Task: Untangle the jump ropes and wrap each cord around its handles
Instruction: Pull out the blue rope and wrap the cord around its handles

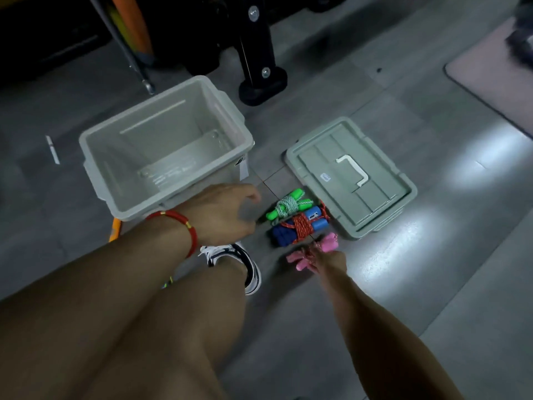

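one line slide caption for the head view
Right hand holds the pink jump rope beside the wrapped green and blue ropes, between bin and lid.

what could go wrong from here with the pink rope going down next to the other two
The right hand grips the pink jump rope close beside the blue-handled bundle; setting it down carelessly could snag that bundle's red cord. The pink wrap is mostly hidden under the fingers, so it might loosen on release. The left hand hovers open by the green bundle and could knock it.
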